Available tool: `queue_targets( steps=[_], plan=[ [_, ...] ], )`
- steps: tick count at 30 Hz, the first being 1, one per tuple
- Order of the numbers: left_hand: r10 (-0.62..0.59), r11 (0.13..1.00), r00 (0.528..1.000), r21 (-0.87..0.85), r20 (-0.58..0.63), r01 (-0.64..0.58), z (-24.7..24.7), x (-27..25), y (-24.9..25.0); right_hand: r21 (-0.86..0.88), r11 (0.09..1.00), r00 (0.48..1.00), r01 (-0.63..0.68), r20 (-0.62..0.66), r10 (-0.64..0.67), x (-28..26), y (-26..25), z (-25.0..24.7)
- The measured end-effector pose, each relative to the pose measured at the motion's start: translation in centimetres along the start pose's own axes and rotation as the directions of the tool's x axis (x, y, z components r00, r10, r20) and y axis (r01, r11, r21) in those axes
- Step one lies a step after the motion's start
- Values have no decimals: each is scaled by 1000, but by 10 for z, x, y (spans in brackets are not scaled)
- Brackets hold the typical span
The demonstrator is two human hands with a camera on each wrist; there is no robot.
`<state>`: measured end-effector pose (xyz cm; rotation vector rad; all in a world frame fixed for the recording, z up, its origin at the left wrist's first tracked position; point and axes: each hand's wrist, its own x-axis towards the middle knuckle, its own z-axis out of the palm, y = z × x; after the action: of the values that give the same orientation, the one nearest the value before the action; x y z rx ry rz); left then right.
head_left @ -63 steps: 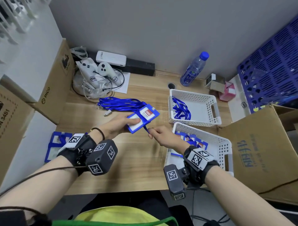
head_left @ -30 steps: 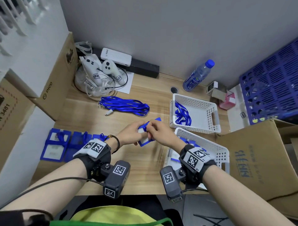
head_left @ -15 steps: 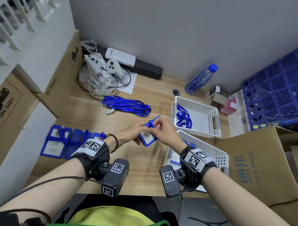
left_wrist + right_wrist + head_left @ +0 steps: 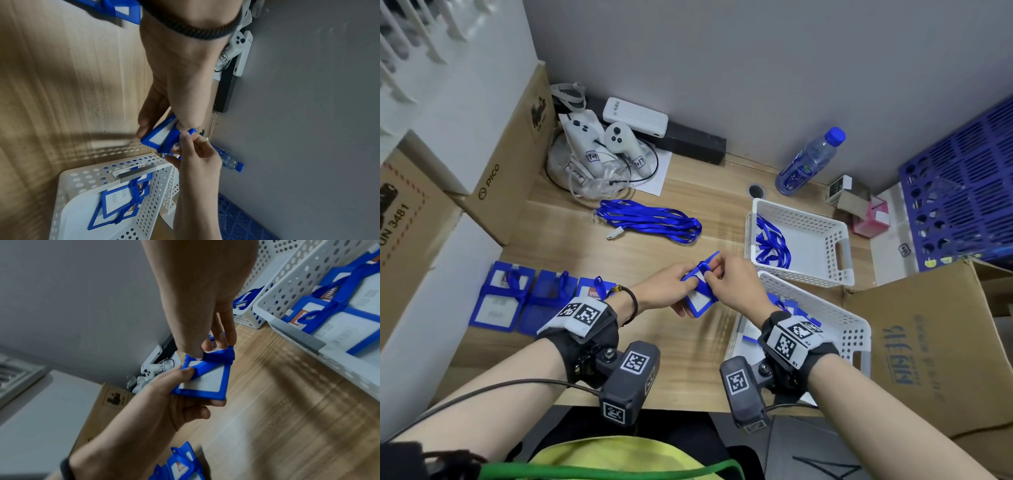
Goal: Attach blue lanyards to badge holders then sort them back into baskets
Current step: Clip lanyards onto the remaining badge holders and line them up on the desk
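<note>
A blue badge holder (image 4: 700, 298) hangs above the desk's middle, held between both hands. My left hand (image 4: 681, 284) grips its left edge, thumb on the front and fingers underneath (image 4: 213, 402). My right hand (image 4: 714, 270) pinches a blue lanyard strap (image 4: 218, 356) bunched across the holder's top. The near white basket (image 4: 854, 329) holds holders with lanyards on them (image 4: 117, 206). The far white basket (image 4: 840, 246) holds loose lanyards (image 4: 770, 246). A lanyard bundle (image 4: 650, 221) lies behind the hands. Several holders (image 4: 496, 298) lie in a row at the left.
Two white controllers (image 4: 599, 147) and cables sit at the back left, a water bottle (image 4: 808, 161) at the back right. Cardboard boxes (image 4: 506, 164) flank the left; another box (image 4: 935, 342) and a blue crate (image 4: 962, 192) stand at the right.
My right hand has moved from below the holder up onto its top, where it now pinches the strap. Both hands have closed in together around the holder.
</note>
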<state>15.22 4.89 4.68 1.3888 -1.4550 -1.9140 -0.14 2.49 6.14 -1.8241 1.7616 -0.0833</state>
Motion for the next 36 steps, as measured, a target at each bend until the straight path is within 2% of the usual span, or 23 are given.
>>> queue_targets(
  steps=[4,7,11,15,18,22,27,31,36],
  plan=[
    [-16,1000,1000,23,-22,16,-4,-6,-4,-121,992,996,24,84,-14,-1,-8,5],
    [-34,999,998,10,-59,35,-12,-11,-7,-55,998,995,29,101,-23,0,-12,9],
    [-40,998,997,-43,-64,37,-20,-16,-6,-1,999,998,45,51,-45,1,-21,9],
    [-44,998,999,-54,-21,42,-19,-19,-3,-122,992,996,43,83,-33,2,-32,8],
    [-58,998,998,-20,-20,58,-20,-22,-3,-145,988,993,47,116,-31,0,-37,9],
    [-36,999,988,32,-147,41,-25,-18,-9,-58,994,989,88,125,-81,-6,-46,3],
    [10,992,953,124,-302,28,-33,-10,-14,99,985,959,140,234,-160,-5,-48,-3],
    [31,985,956,173,-291,21,-31,-3,-10,241,963,955,122,236,-180,-9,-36,-12],
    [11,972,971,231,-238,45,-21,7,-7,169,953,919,251,269,-289,-20,-35,-23]
  ],
)
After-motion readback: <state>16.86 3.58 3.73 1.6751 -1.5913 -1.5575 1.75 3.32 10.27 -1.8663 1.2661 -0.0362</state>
